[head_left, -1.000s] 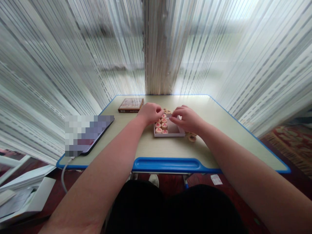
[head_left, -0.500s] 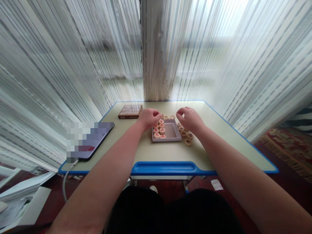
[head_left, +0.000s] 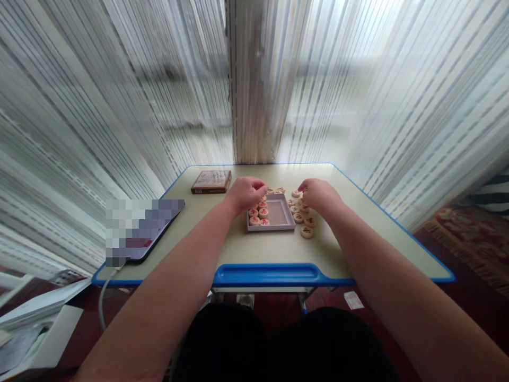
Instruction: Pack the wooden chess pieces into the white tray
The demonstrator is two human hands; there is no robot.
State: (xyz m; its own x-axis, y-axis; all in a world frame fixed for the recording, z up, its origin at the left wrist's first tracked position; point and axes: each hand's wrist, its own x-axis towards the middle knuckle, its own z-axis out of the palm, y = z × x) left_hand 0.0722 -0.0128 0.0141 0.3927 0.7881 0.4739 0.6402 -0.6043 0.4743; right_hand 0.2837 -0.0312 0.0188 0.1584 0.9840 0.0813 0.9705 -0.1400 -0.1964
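A shallow white tray (head_left: 281, 212) lies mid-table, with several round wooden pieces with red characters (head_left: 263, 213) along its left side. My left hand (head_left: 247, 193) is closed over the tray's back left corner, its thumb and fingers together; what they hold, if anything, is hidden. To the tray's right lie several pieces with dark characters (head_left: 306, 232). Over the back of that group is my right hand (head_left: 318, 195), fingers bent together, its fingertips beside a red-marked piece (head_left: 296, 193). More pieces (head_left: 280, 190) lie behind the tray.
A flat brown box (head_left: 211, 181) lies at the table's back left. A tablet (head_left: 159, 228), partly pixelated, with a white cable (head_left: 102, 300), rests on the left edge. Blue edging and a pen groove (head_left: 270, 272) run along the front. Curtains hang behind.
My right hand has moved a little right, away from the tray, and a red-marked piece now shows at its fingertips. My left hand has stayed almost in place.
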